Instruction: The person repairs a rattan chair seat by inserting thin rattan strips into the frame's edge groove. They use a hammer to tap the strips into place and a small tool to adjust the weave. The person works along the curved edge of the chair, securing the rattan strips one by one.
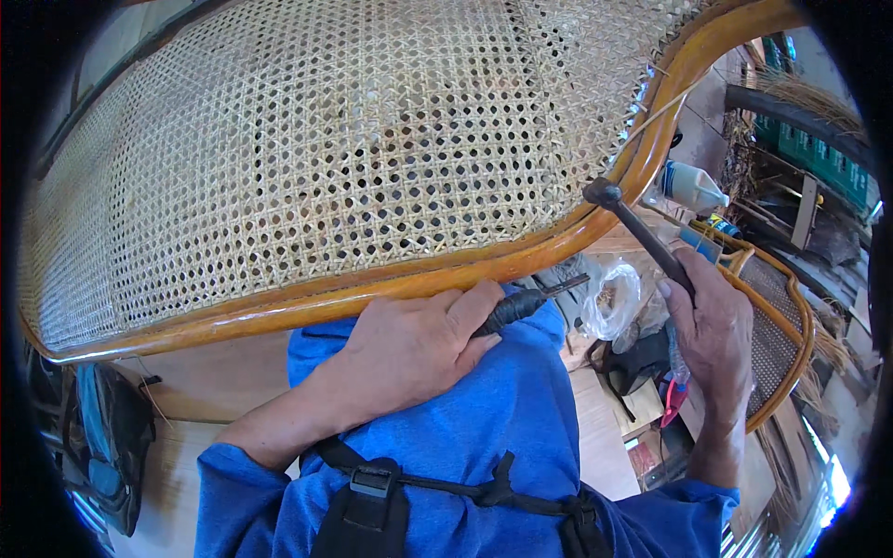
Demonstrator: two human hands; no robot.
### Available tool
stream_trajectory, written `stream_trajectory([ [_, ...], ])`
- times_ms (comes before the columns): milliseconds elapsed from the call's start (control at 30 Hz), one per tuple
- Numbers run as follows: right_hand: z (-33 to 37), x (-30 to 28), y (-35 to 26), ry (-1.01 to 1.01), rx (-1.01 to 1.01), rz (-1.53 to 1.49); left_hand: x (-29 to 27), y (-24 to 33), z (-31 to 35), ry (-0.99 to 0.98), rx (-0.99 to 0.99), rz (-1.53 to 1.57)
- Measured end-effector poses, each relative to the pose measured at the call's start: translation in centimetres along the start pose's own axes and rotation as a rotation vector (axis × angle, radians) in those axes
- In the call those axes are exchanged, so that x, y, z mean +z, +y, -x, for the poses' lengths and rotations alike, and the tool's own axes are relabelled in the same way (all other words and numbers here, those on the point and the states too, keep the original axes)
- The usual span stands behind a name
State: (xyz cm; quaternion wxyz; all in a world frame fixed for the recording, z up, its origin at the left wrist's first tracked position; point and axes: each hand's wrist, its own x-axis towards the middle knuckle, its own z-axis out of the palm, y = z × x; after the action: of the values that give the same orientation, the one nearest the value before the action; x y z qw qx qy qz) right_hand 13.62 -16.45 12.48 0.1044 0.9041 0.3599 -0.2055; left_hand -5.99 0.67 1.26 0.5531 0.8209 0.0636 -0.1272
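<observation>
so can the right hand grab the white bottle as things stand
Probably not: the right hand is wrapped around the hammer. With that put down, the white bottle, seen just past the wooden rim, looks largely uncovered.

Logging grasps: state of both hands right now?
Left hand: closed, holding a black-wrapped tool with slim metal tip.
Right hand: closed, holding a dark hammer with rounded head.

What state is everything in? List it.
left hand: closed on black-handled tool
black-handled tool: held, tip pointing right
right hand: closed on hammer
hammer: gripped by its handle
cane webbing: woven, strand ends sticking out
clear plastic bag: crumpled
white bottle: upright or lying, unclear
</observation>
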Motion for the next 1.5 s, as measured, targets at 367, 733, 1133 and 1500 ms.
stream_trajectory([
  [367,-1.4,-2.1,-0.8,-0.031,-0.117,0.170,-0.1,0.0,0.0,-0.016,-0.048,0.008],
  [733,-1.2,-2.7,-1.0,-0.065,-0.067,0.117,-0.3,0.1,-0.2,-0.045,-0.091,0.022],
  [1133,3.1,4.0,2.8,0.109,0.266,-0.609,-0.2,1.2,-1.1,0.017,-0.084,0.167],
  [1500,8.5,12.4,2.0,0.602,0.362,-1.843,6.5,6.7,-8.2,-0.360,0.316,0.197],
])
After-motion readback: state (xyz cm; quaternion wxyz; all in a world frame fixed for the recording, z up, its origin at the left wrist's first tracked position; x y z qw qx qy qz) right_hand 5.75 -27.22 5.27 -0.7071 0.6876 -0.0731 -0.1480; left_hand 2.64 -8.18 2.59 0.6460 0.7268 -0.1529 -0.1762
